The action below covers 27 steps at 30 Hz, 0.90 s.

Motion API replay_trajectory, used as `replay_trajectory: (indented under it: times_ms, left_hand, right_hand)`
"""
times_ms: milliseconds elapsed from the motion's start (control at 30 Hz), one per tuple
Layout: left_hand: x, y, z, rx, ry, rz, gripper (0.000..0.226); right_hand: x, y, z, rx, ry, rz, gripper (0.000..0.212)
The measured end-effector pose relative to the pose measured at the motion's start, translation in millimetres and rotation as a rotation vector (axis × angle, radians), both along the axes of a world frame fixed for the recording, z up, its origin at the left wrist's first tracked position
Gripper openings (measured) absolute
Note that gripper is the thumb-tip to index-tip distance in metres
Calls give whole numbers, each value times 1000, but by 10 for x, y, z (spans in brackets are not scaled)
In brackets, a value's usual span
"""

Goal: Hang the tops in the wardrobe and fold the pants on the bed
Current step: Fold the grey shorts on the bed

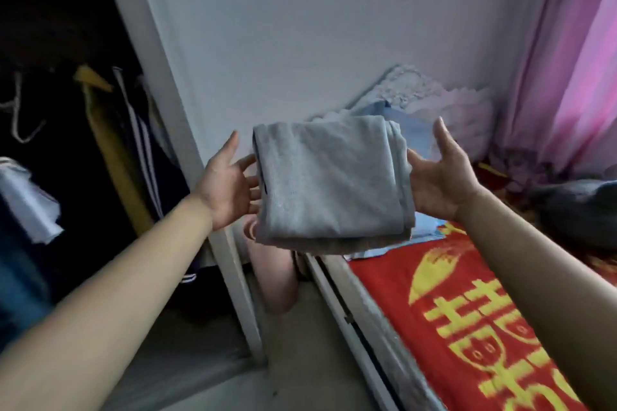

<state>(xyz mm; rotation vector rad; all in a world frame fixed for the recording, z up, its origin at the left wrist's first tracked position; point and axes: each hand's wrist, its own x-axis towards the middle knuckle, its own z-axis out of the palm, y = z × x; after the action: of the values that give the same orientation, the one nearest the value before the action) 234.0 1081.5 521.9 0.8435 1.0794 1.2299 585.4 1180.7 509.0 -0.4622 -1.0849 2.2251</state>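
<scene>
Two hands [230, 192] [440, 177], one folded garment [330, 183] (grey).

Grey pants [330, 183]: light grey knit, folded into a compact, roughly square bundle of several layers. It is lifted clear of the bed [384, 280], near level, and supported between the open left hand [230, 190] and right hand [440, 183]. Position: over the bed's edge, beside the open wardrobe [147, 53]. A yellow top [100, 130] hangs inside.

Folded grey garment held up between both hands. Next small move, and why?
Probably swing it right and lower it onto the bed. The garment is already folded, and it is carried between the left hand and right hand over the floor gap by the wardrobe, resting on nothing. The bed lies just below and to the right.
</scene>
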Motion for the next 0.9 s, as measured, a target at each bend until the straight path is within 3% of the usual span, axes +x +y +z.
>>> replay_trajectory:
  times_ms: [233, 433, 700, 900]
  left_hand:
    - [-1954, -1488, 589, 83, -86, 346, 84]
    - [-3072, -2283, 1093, 185, -65, 568, 84]
    - [-3906, -2135, 2100, 327, 68, 680, 86]
    - [-4284, -1665, 2919, 427, 165, 832, 76]
  right_hand:
    - [-2502, -492, 551, 54, 57, 339, 96]
    - [-4051, -738, 1197, 186, 89, 544, 106]
    - [-5215, -440, 2247, 355, 197, 548, 114]
    - [-5883, -25, 3177, 549, 185, 473, 90]
